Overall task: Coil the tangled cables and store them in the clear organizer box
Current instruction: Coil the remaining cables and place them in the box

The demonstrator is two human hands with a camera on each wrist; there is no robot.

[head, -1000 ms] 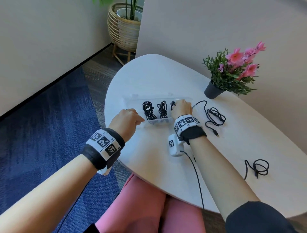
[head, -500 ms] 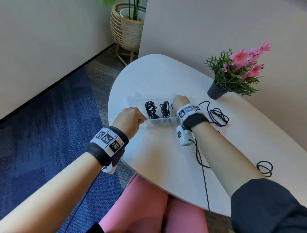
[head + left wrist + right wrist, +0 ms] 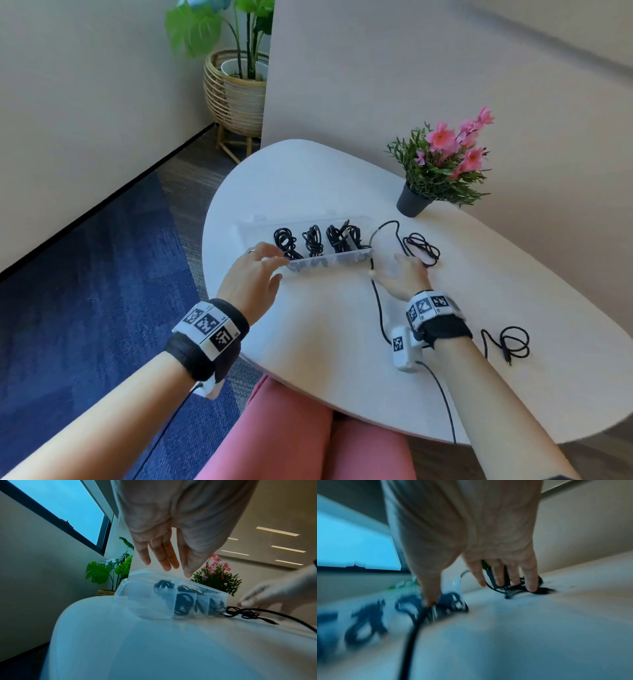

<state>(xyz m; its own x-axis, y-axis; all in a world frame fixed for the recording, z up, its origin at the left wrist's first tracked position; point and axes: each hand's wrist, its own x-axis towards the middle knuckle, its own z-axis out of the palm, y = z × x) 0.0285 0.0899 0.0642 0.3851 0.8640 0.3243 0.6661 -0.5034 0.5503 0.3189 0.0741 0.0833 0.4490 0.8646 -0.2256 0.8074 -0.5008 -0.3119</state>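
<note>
Hovering with straight fingers at the clear organizer box point(image 3: 329, 263), the left hand point(image 3: 255, 277) grips nothing. Coiled cables point(image 3: 313, 238) fill its compartments (lid open), while the right hand point(image 3: 402, 275), fingers spread, reaches a tangled cable point(image 3: 423, 248) beside it.

Both wrists wear black fabric bands point(image 3: 445, 327) topped with white strips of square black-and-white markers point(image 3: 209, 325); a small white cabled camera block point(image 3: 404, 349) hangs below; pink trousers point(image 3: 291, 435); ring point(image 3: 251, 251).

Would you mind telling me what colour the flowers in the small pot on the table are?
The flowers are pink, clearest in the head view.
</note>
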